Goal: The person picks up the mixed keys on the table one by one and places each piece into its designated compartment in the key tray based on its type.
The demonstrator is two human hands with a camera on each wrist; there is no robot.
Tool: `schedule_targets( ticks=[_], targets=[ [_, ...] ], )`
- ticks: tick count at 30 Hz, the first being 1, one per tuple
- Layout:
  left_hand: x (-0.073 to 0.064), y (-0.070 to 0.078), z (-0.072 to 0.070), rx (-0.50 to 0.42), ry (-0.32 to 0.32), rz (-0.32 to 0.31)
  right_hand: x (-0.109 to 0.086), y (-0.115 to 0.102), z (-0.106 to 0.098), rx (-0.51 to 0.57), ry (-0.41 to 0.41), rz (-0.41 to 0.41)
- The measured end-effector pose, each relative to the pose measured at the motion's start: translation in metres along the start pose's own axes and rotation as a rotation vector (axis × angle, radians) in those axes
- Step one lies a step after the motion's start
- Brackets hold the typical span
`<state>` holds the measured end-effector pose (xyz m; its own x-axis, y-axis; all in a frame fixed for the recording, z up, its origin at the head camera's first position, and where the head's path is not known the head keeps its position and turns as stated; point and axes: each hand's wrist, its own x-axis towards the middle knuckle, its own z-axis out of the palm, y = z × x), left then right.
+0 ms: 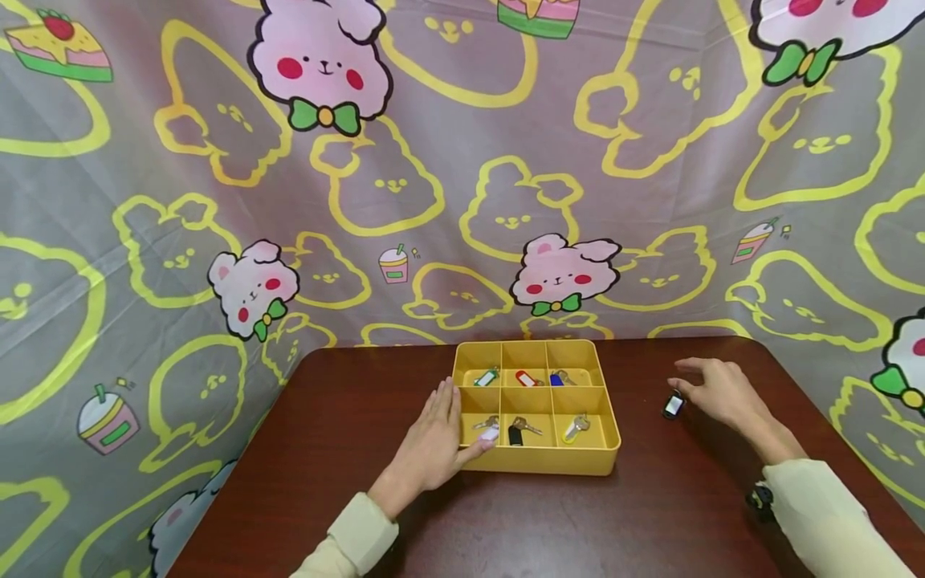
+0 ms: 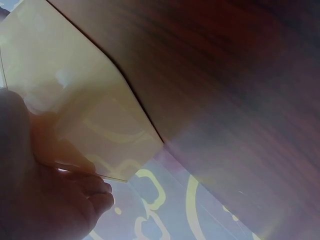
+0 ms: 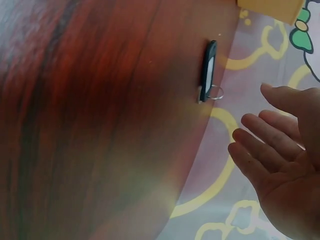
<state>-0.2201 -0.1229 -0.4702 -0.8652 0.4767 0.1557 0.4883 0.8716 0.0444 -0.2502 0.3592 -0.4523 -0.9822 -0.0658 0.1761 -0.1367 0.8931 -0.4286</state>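
Observation:
A yellow divided box (image 1: pixel 542 460) sits on the table, its compartments holding key tags with keys. Along its left wall lie the straight fingers of my left hand (image 1: pixel 433 441), the thumb reaching over the front rim. The left wrist view shows this hand (image 2: pixel 55 200) against the box wall (image 2: pixel 95 95). Right of the box, a black key tag (image 1: pixel 674 405) with a white label lies on the table. My right hand (image 1: pixel 726 393) hovers just beside it, fingers loosely extended. In the right wrist view, a gap separates the hand (image 3: pixel 280 160) from the black key tag (image 3: pixel 208 72) and its ring.
Green (image 1: pixel 486 376), red (image 1: pixel 526 377) and blue (image 1: pixel 556 379) key tags lie in the back row. White (image 1: pixel 490 432), black (image 1: pixel 515 434) and yellow (image 1: pixel 572 431) ones lie in front. A patterned curtain (image 1: pixel 448 225) surrounds the dark wooden table (image 1: pixel 347 417).

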Motion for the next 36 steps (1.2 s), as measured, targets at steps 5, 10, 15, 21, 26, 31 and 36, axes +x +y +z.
schedule_targets(
  ticks=[5,10,15,21,26,31,36],
  targets=[
    [0.000,-0.001,0.002,0.011,0.007,0.005,0.002,0.003,0.006,-0.041,-0.009,-0.037],
    [0.000,-0.001,0.002,0.011,0.008,0.005,0.003,0.009,0.012,-0.077,-0.040,-0.051],
    [0.001,0.000,0.003,0.005,-0.002,0.002,0.003,0.014,0.015,-0.089,-0.076,-0.041],
    [0.000,0.000,0.001,0.012,-0.006,0.003,0.003,0.019,0.017,-0.096,-0.094,-0.053],
    [0.002,-0.001,0.000,0.018,0.000,0.004,0.004,0.022,0.017,-0.096,-0.111,-0.057],
    [0.003,-0.001,0.000,0.006,0.009,0.007,0.006,0.025,0.017,-0.098,-0.134,-0.049],
    [0.002,-0.001,0.001,0.008,-0.012,0.004,0.007,0.025,0.018,-0.089,-0.147,-0.040]
  ],
)
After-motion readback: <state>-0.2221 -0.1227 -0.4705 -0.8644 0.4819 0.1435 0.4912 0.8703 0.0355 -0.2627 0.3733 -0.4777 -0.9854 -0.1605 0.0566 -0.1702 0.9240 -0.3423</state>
